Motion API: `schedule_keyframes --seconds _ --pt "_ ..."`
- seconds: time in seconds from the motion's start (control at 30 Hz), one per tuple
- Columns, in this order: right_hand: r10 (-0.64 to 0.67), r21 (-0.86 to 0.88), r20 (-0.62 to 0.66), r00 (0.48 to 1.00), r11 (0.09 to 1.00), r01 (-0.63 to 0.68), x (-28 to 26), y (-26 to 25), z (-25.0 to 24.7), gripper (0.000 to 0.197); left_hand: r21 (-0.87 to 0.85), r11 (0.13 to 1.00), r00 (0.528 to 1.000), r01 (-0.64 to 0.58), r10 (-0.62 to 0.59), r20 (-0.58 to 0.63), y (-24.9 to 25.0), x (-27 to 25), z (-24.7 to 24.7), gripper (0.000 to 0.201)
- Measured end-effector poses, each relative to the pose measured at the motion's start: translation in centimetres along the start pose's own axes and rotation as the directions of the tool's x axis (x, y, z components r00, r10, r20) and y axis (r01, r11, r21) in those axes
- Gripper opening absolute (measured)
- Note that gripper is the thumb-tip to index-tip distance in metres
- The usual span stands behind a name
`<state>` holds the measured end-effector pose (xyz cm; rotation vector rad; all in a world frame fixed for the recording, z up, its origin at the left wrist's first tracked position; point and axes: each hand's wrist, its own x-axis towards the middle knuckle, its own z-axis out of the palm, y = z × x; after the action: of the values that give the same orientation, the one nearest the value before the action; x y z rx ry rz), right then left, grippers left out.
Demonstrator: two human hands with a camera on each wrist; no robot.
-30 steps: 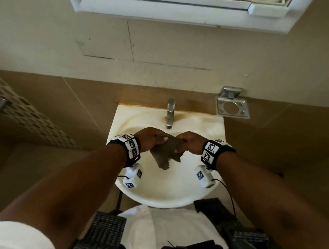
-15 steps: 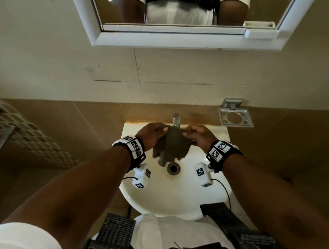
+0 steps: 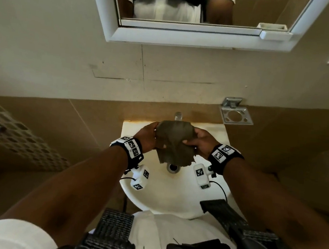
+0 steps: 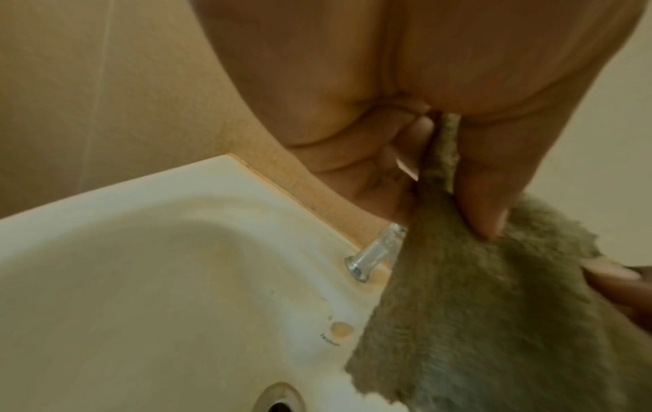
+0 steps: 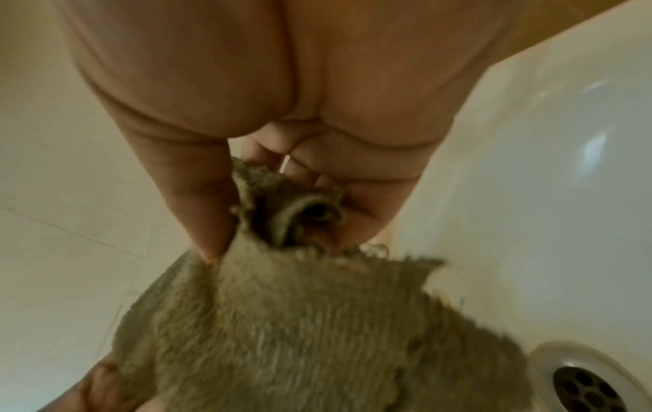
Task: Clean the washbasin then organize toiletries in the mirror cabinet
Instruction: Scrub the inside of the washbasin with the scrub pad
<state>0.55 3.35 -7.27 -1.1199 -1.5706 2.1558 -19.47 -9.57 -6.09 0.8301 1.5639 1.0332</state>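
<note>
Over the washbasin (image 3: pixel 171 202), near the tap (image 3: pixel 178 116): cloth (image 3: pixel 174 143) held up and stretched between both hands, lower edge hanging just above the drain (image 3: pixel 173 168). Likely the cleaning step, with the cloth being opened out or readied for wiping; organizing the mirror cabinet (image 3: pixel 189 37) not yet begun, by the look of it. Next move probably calls for bunching the cloth into one palm and pressing it onto the bowl. Left hand (image 3: pixel 147 137) pinching one top corner, thumb on the near face, fingers curled behind. Right hand (image 3: pixel 201 141) gripping the opposite corner, bunched between thumb and curled fingers. Both forearms reaching forward and raised, wrists roughly level, palms turned toward each other.
</note>
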Motion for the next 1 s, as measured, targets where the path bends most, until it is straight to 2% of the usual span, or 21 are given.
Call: schedule_keyframes --seconds 0.07,0.1,0.13,0.23,0.33,0.4,0.47,0.57,0.67,0.77,0.83,0.9,0.93,0.97,1.0 --pt "-0.072 -0.011 -0.044 0.996 0.997 0.072 -0.2 -0.7 0.1 0.036 0.082 0.994 0.993 -0.070 0.077 -0.092 0.2 0.4 -0.4 0.052" --pt "-0.103 -0.031 -0.078 0.992 0.994 0.101 -0.2 -1.0 0.1 0.032 0.069 0.993 0.986 -0.096 0.104 -0.131 0.4 0.5 -0.4 0.040" --pt "-0.131 -0.070 -0.109 0.985 0.990 0.124 -0.1 -1.1 0.1 0.030 0.034 0.993 0.982 -0.115 0.119 -0.150 0.7 0.6 -0.3 0.038" --pt "-0.192 -0.115 -0.169 0.967 0.978 0.174 0.6 -1.2 0.2 0.024 -0.130 0.983 0.978 -0.131 0.106 -0.179 1.5 0.7 0.1 0.058" --pt "-0.269 -0.166 -0.168 0.948 0.956 0.242 1.1 -1.2 -0.1 0.043 -0.207 0.974 0.981 -0.087 0.048 -0.185 2.0 0.3 0.4 0.061" --pt "-0.328 -0.293 -0.101 0.939 0.912 0.287 1.2 -1.2 -0.4 0.060 -0.233 0.972 0.984 -0.040 -0.002 -0.176 2.0 0.0 0.4 0.047" --pt "-0.336 -0.429 -0.018 0.942 0.853 0.296 1.3 -1.0 -0.9 0.064 -0.238 0.971 0.986 0.012 -0.052 -0.161 1.9 -0.1 0.4 0.038" --pt "-0.241 -0.557 0.121 0.963 0.787 0.267 1.1 -1.1 -1.5 0.056 -0.261 0.959 0.984 0.113 -0.144 -0.102 1.5 -0.3 0.2 0.030" --pt "-0.114 -0.541 0.131 0.985 0.824 0.167 0.6 -0.8 -2.0 0.039 -0.275 0.939 0.967 0.205 -0.238 -0.090 0.8 -0.4 0.6 0.034" --pt "-0.039 -0.387 0.081 0.996 0.920 0.067 0.4 -0.1 -2.1 0.032 -0.257 0.936 0.959 0.242 -0.271 -0.085 -0.5 -0.3 1.8 0.027" --pt "-0.054 -0.208 0.047 0.997 0.976 0.063 0.3 0.7 -2.2 0.028 -0.257 0.932 0.958 0.253 -0.279 -0.067 -1.3 0.2 2.7 0.035" --pt "0.057 0.056 -0.023 0.998 0.997 -0.056 0.4 2.3 -2.6 0.032 -0.238 0.937 0.958 0.256 -0.279 -0.067 -1.8 0.7 3.7 0.047" --pt "0.149 0.091 -0.016 0.989 0.985 -0.147 0.4 3.3 -2.9 0.031 -0.210 0.941 0.955 0.267 -0.287 -0.070 -1.8 0.8 4.2 0.046" --pt "0.238 0.014 0.004 0.971 0.971 -0.238 0.3 4.5 -3.3 0.027 -0.178 0.938 0.948 0.298 -0.313 -0.060 -2.0 1.1 4.8 0.044" --pt "0.314 -0.154 0.014 0.949 0.939 -0.308 0.3 5.6 -3.7 0.019 -0.132 0.935 0.940 0.330 -0.339 -0.050 -2.4 1.3 5.3 0.042"
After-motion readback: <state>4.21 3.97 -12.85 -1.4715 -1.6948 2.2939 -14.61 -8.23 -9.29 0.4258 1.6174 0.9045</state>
